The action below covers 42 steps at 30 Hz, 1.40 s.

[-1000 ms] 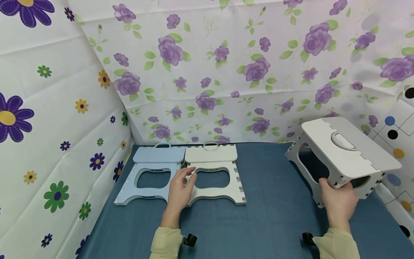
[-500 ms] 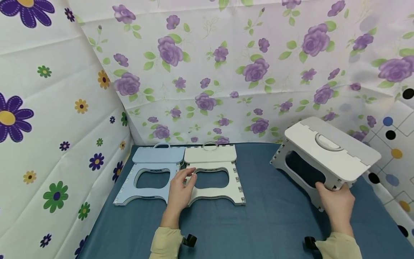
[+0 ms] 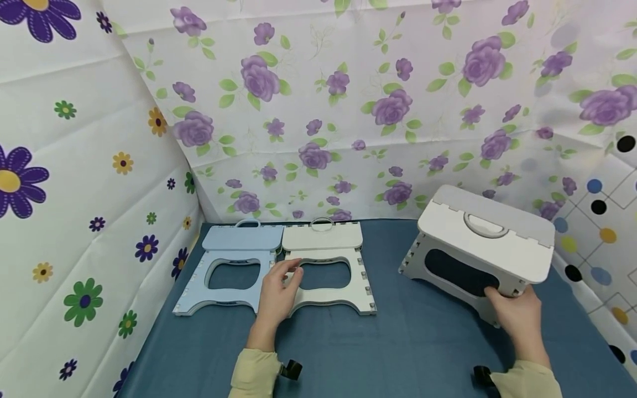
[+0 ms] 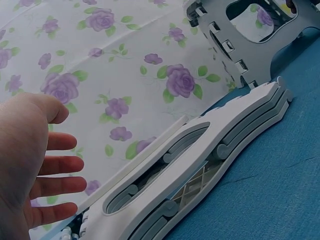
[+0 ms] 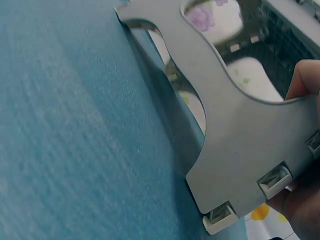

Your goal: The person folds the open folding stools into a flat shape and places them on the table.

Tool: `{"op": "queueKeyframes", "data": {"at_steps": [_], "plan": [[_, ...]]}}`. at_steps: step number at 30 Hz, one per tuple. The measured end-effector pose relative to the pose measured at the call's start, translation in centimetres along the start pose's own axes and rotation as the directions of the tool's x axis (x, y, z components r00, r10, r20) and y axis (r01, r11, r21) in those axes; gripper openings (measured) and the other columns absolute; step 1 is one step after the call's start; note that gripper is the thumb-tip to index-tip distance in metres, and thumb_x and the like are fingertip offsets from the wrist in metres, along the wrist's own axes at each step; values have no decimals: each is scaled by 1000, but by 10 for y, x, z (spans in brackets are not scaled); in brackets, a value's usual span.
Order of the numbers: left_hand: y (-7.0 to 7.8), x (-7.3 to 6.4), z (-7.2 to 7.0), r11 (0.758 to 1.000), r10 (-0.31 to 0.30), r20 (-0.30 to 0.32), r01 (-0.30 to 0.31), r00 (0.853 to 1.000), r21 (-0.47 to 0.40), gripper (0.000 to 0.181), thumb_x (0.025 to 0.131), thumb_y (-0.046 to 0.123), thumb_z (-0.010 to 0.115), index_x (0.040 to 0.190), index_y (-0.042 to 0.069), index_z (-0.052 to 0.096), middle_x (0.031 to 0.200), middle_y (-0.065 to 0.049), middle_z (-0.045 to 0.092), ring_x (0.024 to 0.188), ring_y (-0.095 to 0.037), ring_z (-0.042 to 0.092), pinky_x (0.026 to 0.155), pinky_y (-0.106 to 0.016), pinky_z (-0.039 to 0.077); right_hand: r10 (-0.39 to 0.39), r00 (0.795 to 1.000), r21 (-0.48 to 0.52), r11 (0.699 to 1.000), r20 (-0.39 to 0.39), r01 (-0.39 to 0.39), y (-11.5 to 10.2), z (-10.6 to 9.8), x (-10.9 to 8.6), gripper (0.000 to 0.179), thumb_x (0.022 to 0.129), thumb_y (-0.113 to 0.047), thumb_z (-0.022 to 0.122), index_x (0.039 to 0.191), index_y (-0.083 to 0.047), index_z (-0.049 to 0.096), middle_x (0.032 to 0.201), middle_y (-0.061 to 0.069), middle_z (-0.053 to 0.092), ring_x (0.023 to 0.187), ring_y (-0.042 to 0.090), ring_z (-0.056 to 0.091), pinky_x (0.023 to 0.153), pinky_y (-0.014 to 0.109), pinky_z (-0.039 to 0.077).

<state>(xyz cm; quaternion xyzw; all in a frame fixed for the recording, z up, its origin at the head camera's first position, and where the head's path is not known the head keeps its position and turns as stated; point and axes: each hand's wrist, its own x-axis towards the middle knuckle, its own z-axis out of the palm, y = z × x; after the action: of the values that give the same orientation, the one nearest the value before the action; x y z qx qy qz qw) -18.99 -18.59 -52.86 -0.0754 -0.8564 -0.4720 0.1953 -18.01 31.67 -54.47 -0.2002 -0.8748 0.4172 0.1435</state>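
Observation:
My right hand [image 3: 520,315] grips the near corner leg of an unfolded white-and-grey folding step stool [image 3: 478,232], thumb through its side opening. The stool stands upright at the right of the table, turned at an angle. In the right wrist view its grey side panel [image 5: 225,115] is close over the blue cloth, with the thumb hooked on the opening's edge. My left hand [image 3: 276,293] hovers over the seam between two flat folded stools, one light blue [image 3: 244,237] and one white [image 3: 323,237]. Its fingers are loosely extended and hold nothing in the left wrist view.
A blue cloth [image 3: 398,354] covers the table. Behind it hangs a white sheet with purple roses [image 3: 313,155]. Flower-patterned fabric [image 3: 84,221] forms the left side, and dotted fabric [image 3: 602,237] the right. Both folded stools lie side by side with small handles toward the back.
The unfolded stool has moved left and turned, so its long side faces more toward me, with my right hand still gripping it. My left hand stays in place.

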Motion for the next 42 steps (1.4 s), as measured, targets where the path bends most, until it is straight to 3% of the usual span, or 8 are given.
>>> {"op": "queueKeyframes", "data": {"at_steps": [8,12,16,19,24,27,34,42], "plan": [[0,-1,1,1000,-25,13,25,1000,-8,33,111,25,65,135,4,72,131,-10,71,116,-30,66,98,-55,54,-51,999,75,996,0,51,9,0,-4,66,95,-12,65,152,9,39,141,38,51,121,54,54,94,71,44],[1,-2,3,1000,-15,6,15,1000,-4,33,110,24,65,135,3,73,130,-10,71,114,-30,67,96,-55,54,-63,995,111,991,-78,72,14,5,-6,71,93,-10,66,156,6,36,143,37,49,124,54,52,96,71,42],[3,-2,5,1000,-7,6,7,1000,-5,34,111,25,64,135,3,73,129,-10,71,114,-29,67,96,-55,54,-67,980,147,985,-185,95,17,9,-5,78,92,-10,71,160,1,36,149,34,46,133,55,47,107,72,37],[4,-2,5,1000,-22,15,22,1000,-12,35,111,26,64,135,3,72,130,-9,71,115,-29,67,97,-55,54,-16,975,154,987,-223,51,19,11,-4,75,94,-14,73,156,3,36,149,32,43,136,53,45,111,71,36],[3,-4,5,999,-44,27,44,999,-14,34,111,26,64,136,6,72,131,-9,71,115,-28,67,98,-54,53,113,974,130,988,-195,-88,22,12,-3,78,97,-26,73,156,4,34,152,32,44,138,54,46,110,71,39],[3,-5,5,999,-42,26,42,999,-12,33,110,26,66,136,7,73,129,-7,71,114,-27,67,97,-54,54,138,974,117,986,-177,-118,23,11,-3,81,98,-31,73,160,2,33,153,33,47,137,55,48,107,71,41],[8,-4,7,999,-4,23,5,1000,-45,30,110,23,66,135,9,74,124,-7,73,112,-27,68,94,-55,56,120,980,94,990,-159,-106,22,10,-1,77,98,-30,74,158,2,37,150,34,50,133,55,51,104,71,43],[16,-2,19,998,42,95,-37,995,-58,32,111,23,63,136,4,72,125,-11,73,113,-26,68,94,-53,56,96,984,99,992,-148,-82,20,11,-1,75,98,-29,74,156,3,40,148,34,51,133,55,52,103,70,44]]}}
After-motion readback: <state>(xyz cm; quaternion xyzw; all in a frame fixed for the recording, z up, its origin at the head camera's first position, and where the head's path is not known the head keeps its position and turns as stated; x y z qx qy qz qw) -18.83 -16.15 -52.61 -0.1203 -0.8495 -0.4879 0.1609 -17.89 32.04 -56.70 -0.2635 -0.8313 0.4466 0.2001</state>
